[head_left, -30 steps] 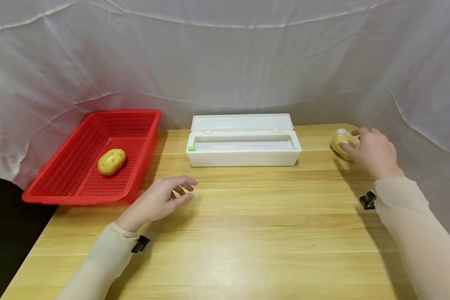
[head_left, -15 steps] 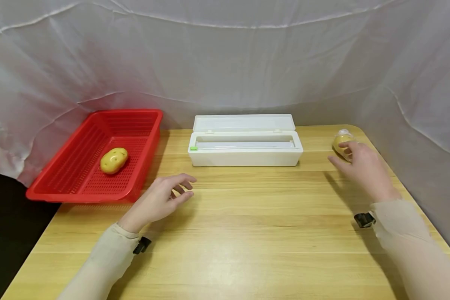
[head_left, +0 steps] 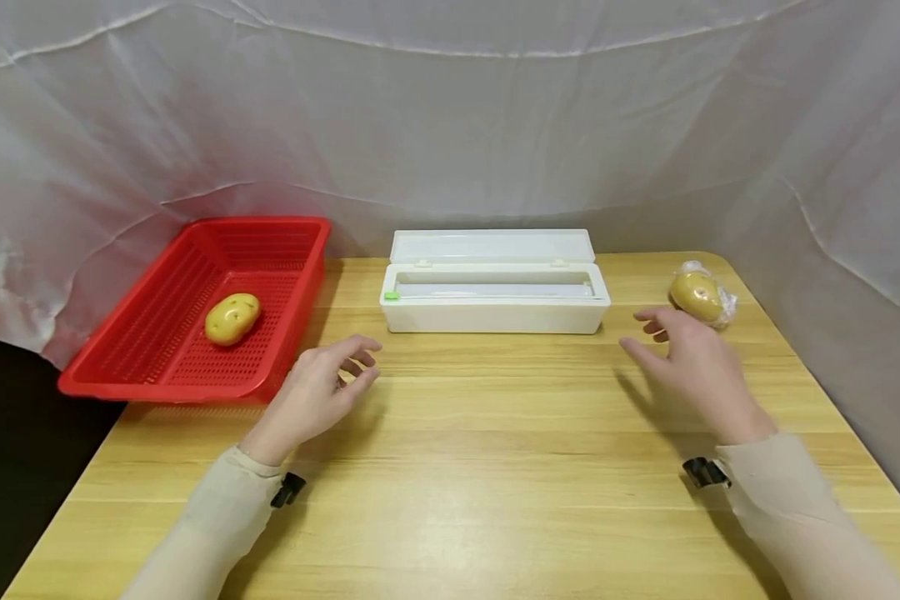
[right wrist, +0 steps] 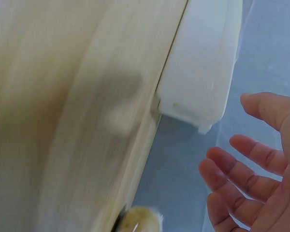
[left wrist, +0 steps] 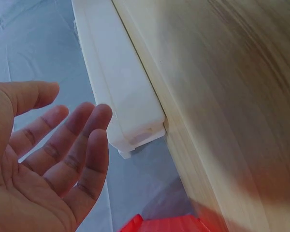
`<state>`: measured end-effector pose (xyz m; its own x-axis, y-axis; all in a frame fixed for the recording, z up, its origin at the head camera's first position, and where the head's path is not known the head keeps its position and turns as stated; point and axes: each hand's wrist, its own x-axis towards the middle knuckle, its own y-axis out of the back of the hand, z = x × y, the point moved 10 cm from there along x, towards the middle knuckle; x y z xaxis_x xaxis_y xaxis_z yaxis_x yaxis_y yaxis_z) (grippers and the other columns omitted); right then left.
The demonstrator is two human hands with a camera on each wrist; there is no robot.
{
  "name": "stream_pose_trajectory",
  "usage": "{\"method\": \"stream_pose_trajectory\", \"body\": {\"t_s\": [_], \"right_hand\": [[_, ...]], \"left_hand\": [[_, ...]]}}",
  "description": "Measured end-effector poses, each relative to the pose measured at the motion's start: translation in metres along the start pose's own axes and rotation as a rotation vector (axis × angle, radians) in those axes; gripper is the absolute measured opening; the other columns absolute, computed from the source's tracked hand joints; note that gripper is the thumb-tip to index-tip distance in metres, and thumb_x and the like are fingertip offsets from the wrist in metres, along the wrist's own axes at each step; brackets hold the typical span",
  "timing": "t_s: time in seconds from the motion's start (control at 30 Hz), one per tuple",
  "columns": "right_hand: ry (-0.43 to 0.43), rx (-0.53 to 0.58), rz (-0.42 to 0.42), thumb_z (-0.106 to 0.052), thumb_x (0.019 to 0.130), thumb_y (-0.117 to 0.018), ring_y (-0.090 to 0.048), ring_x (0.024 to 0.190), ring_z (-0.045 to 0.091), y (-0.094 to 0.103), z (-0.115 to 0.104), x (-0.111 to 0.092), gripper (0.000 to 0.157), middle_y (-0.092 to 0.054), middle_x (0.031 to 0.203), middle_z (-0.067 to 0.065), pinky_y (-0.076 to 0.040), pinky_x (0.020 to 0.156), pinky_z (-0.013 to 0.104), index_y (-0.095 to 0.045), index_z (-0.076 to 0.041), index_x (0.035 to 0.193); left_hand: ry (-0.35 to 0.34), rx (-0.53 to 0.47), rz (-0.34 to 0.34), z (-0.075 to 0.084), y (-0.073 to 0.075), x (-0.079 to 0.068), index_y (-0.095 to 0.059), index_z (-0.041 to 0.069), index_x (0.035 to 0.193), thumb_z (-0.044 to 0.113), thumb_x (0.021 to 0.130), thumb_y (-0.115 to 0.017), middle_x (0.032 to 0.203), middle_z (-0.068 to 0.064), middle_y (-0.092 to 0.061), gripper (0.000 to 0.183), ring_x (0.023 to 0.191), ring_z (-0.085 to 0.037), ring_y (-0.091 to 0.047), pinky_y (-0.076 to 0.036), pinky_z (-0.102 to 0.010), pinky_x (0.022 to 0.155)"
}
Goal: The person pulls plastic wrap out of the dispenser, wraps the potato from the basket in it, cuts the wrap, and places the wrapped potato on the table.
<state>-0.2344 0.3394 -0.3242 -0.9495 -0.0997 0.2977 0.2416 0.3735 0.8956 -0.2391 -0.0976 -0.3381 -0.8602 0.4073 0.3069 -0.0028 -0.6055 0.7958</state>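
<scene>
My left hand [head_left: 317,390] hovers over the wooden table in front of the red basket's right side, fingers loosely bent and the palm bare in the left wrist view. My right hand [head_left: 692,368] is just left of and nearer than a potato wrapped in cling film [head_left: 696,295], holding nothing. That wrapped potato rests on the table at the back right, with film bunched at its ends. A bare potato [head_left: 232,319] lies inside the red basket [head_left: 131,390]. Between the hands, farther back, stands a white cling film dispenser [head_left: 495,317] with its lid [head_left: 492,246] raised.
A green slider [head_left: 391,296] sits at the dispenser's left front edge, and a pale roll [head_left: 495,290] lies inside it. Grey-white cloth [head_left: 450,133] hangs behind and to the right of the wooden table [head_left: 457,467]. A dark area borders the table's left edge.
My right hand has let go of the wrapped potato and drawn back to the left and nearer. The potato stays at the back right, now fully seen. My left hand has barely moved.
</scene>
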Motion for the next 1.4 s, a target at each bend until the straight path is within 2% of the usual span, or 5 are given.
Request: {"method": "stream_pose_trajectory", "body": {"t_s": [0.23, 0.4, 0.83, 1.13, 1.4], "right_hand": [[0.112, 0.004, 0.037, -0.031, 0.100, -0.076, -0.074, 0.101, 0.037, -0.010, -0.040, -0.004, 0.040, -0.078, 0.113, 0.017, -0.059, 0.081, 0.057, -0.071, -0.006, 0.131], [0.130, 0.020, -0.017, -0.032, 0.102, -0.074, -0.074, 0.107, 0.036, -0.020, -0.060, 0.005, 0.038, -0.077, 0.117, 0.016, -0.059, 0.086, 0.057, -0.071, -0.008, 0.131], [0.210, -0.017, -0.019, -0.023, 0.100, -0.075, -0.071, 0.105, 0.035, -0.029, -0.094, 0.067, 0.028, -0.075, 0.116, 0.017, -0.058, 0.088, 0.053, -0.076, -0.005, 0.122], [0.276, -0.102, -0.096, -0.025, 0.098, -0.080, -0.065, 0.105, 0.040, -0.048, -0.102, 0.103, 0.030, -0.073, 0.115, 0.019, -0.054, 0.091, 0.054, -0.080, -0.006, 0.121], [0.311, -0.116, -0.120, -0.022, 0.101, -0.076, -0.066, 0.098, 0.037, -0.054, -0.104, 0.113, 0.014, -0.076, 0.106, 0.013, -0.054, 0.085, 0.052, -0.085, -0.012, 0.106]], "left_hand": [[0.013, 0.039, 0.036, 0.001, 0.001, 0.011, -0.072, 0.012, 0.124, 0.013, 0.100, -0.074, 0.105, -0.005, -0.080, 0.024, 0.091, -0.022, -0.079, -0.065, -0.043, 0.077], [-0.004, 0.093, 0.057, 0.010, 0.000, 0.028, -0.073, 0.012, 0.121, 0.014, 0.100, -0.073, 0.104, -0.006, -0.080, 0.021, 0.093, -0.024, -0.079, -0.064, -0.044, 0.079], [-0.107, 0.274, 0.098, 0.022, -0.008, 0.088, -0.076, 0.008, 0.118, 0.019, 0.098, -0.079, 0.108, -0.011, -0.075, 0.022, 0.101, -0.032, -0.069, -0.059, -0.045, 0.086], [-0.076, 0.346, -0.081, 0.014, -0.028, 0.124, -0.077, 0.011, 0.125, 0.028, 0.100, -0.078, 0.122, -0.010, -0.073, 0.031, 0.116, -0.033, -0.064, -0.053, -0.054, 0.096], [-0.026, 0.291, -0.202, 0.005, -0.039, 0.139, -0.081, 0.016, 0.121, 0.032, 0.101, -0.076, 0.119, -0.005, -0.075, 0.026, 0.106, -0.028, -0.068, -0.051, -0.053, 0.094]]}}
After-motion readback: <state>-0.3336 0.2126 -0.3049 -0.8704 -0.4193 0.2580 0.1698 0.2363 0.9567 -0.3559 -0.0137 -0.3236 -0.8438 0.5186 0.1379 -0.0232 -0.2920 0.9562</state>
